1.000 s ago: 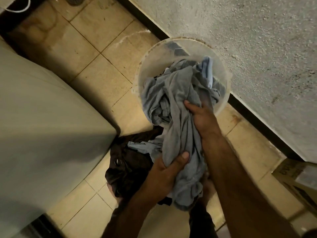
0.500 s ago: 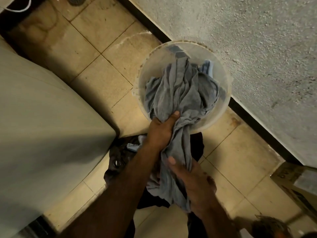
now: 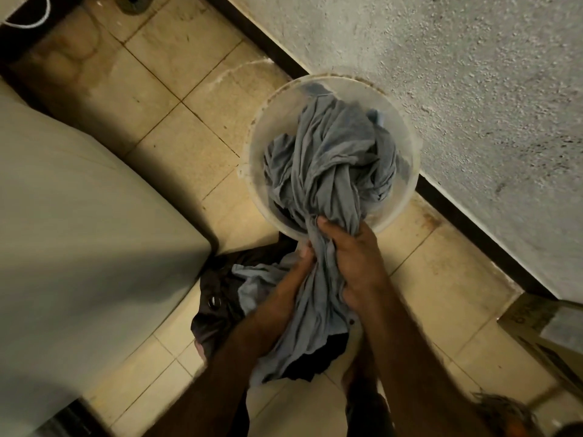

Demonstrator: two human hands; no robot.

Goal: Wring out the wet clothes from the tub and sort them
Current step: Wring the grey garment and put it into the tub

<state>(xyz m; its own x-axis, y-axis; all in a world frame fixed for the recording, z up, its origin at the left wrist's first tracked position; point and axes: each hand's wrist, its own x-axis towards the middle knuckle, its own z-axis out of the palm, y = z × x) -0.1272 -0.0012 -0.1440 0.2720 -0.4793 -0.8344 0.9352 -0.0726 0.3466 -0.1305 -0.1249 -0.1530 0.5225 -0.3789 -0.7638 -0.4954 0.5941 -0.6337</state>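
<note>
A grey cloth [image 3: 328,159] hangs out of the clear plastic tub [image 3: 252,159], which stands on the tiled floor [image 3: 176,127] against the rough wall [image 3: 457,74]. Most of the cloth is piled in the tub, and one twisted part comes over the near rim. The right hand [image 3: 356,263] is closed tightly around this twisted part, just at the rim. The left hand [image 3: 290,279] grips the same cloth a little lower (its fingers are mostly hidden in the folds). Below the hands, a dark garment [image 3: 217,298] lies on the floor beside a large pale appliance [image 3: 79,231].
</note>
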